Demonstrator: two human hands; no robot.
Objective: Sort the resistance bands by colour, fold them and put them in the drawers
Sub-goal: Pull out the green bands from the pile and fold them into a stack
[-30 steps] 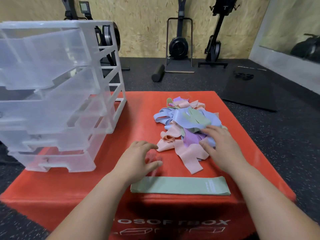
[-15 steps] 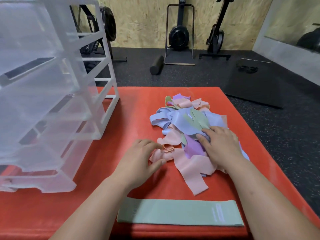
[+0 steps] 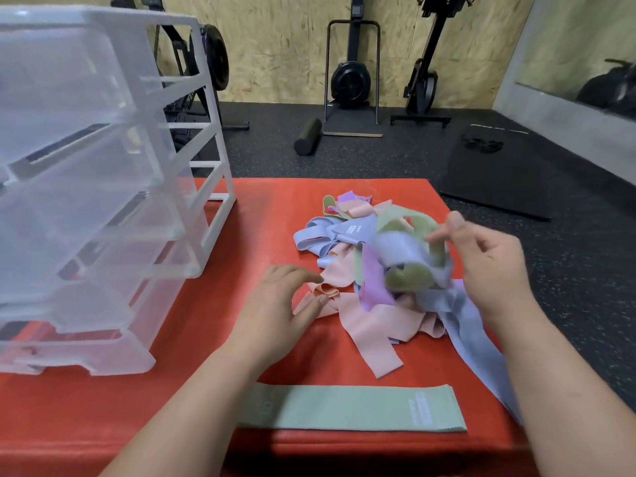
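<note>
The pile (image 3: pixel 358 270) lies on the box (image 3: pixel 241 235). Left of the pile stands the drawer unit (image 3: pixel 103 201), also on the box. Before the pile, along the box's near edge, a flat band (image 3: pixel 344 409) lies alone. The left hand (image 3: pixel 275 308) touches the pile's near-left edge. The right hand (image 3: pixel 492 266) holds a loop (image 3: pixel 407 282) over the pile's right side. Behind the pile, on the floor, lie a roller (image 3: pixel 308 136) and, further right, a mat (image 3: pixel 499 173).

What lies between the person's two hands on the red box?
In the head view, the tangled pile of resistance bands lies between the left hand and the right hand, whose fingers pinch a green band from it.
</note>
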